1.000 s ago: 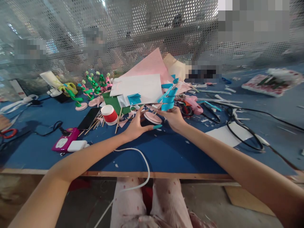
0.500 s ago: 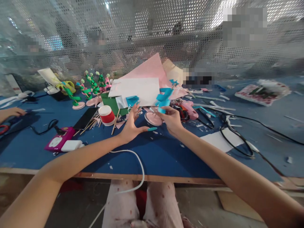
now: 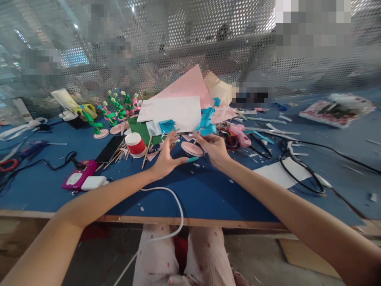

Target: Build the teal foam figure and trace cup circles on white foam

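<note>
My right hand (image 3: 214, 149) pinches a thin wooden stick wound with a blue paper spiral (image 3: 206, 121); the stick's foot meets a round pink base (image 3: 191, 149) lying on the blue table (image 3: 190, 186). My left hand (image 3: 167, 155) hovers just left of the pink base with its fingers spread and curved and nothing in it. Its thumb, with a teal nail, points toward my right hand.
A red and white tape roll (image 3: 135, 143), loose wooden sticks, a phone, a pink device (image 3: 77, 178), finished green spiral pieces (image 3: 114, 109), paper sheets (image 3: 175, 109), a pink glue gun (image 3: 240, 134) and black cables (image 3: 300, 167) crowd the table. A white cable (image 3: 174, 206) hangs over the front edge.
The pink base, held in my left hand a second ago, now lies on the table, and that hand has opened beside it. My right hand keeps the blue spiral stick.
</note>
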`<state>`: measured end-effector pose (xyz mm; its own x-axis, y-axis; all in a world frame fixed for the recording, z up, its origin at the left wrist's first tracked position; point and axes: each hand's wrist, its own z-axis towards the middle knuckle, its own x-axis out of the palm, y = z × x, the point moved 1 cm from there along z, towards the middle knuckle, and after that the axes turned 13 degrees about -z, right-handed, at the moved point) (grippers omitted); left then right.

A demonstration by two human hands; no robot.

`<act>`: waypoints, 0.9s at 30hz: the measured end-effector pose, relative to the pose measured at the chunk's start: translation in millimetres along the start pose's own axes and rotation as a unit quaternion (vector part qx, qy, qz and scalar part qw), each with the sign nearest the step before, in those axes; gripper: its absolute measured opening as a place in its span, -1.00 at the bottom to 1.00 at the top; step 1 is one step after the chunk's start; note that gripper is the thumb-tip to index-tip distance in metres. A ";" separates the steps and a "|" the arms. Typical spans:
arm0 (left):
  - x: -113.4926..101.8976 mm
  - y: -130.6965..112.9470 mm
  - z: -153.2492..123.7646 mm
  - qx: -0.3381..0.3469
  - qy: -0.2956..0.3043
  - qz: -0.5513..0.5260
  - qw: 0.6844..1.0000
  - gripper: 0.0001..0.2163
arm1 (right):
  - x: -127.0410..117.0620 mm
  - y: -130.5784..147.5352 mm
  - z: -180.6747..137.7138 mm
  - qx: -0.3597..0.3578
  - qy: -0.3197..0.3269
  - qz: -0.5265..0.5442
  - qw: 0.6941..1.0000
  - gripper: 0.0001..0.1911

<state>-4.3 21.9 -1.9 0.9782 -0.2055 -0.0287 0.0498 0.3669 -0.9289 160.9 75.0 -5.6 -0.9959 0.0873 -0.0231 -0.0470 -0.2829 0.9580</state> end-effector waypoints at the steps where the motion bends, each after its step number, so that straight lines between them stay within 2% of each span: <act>1: 0.0 0.1 0.0 0.000 0.001 0.002 1.000 -0.04 | 0.1 0.4 -0.2 0.002 -0.003 0.000 1.000 -0.66; 5: -0.3 0.4 0.1 -0.004 0.005 0.007 1.000 -0.03 | -0.6 1.5 -0.9 0.020 -0.008 -0.012 1.000 -0.65; 9: -0.5 1.2 -0.1 -0.008 0.008 0.006 1.000 -0.04 | -1.2 0.4 -0.3 -0.027 0.033 -0.015 0.999 -0.70; 11: -0.5 2.0 -0.1 -0.009 0.009 0.005 1.000 -0.04 | -1.3 -0.6 -0.5 -0.026 0.044 -0.028 0.998 -0.69; 16: 0.0 2.3 0.1 -0.012 0.011 0.005 1.000 -0.02 | -1.8 1.4 -2.2 0.003 0.023 -0.026 0.999 -0.67; 21: -0.1 1.9 -0.3 -0.020 0.011 0.003 1.000 -0.06 | -0.1 3.2 -2.5 0.000 0.040 -0.006 0.999 -0.67; 24: -1.1 5.4 1.3 -0.016 0.002 -0.031 0.999 -0.06 | 1.0 1.6 -2.7 0.003 0.043 -0.002 0.999 -0.67; 27: -3.7 10.2 4.2 -0.029 -0.020 -0.062 0.997 -0.15 | 0.7 0.1 -2.5 0.002 0.026 0.003 1.000 -0.66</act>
<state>-6.5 30.3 -9.8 0.9727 -0.2086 0.1020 0.1605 0.2868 -0.9444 160.0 72.7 -6.3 -0.9989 0.0351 -0.0313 -0.0399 -0.2786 0.9596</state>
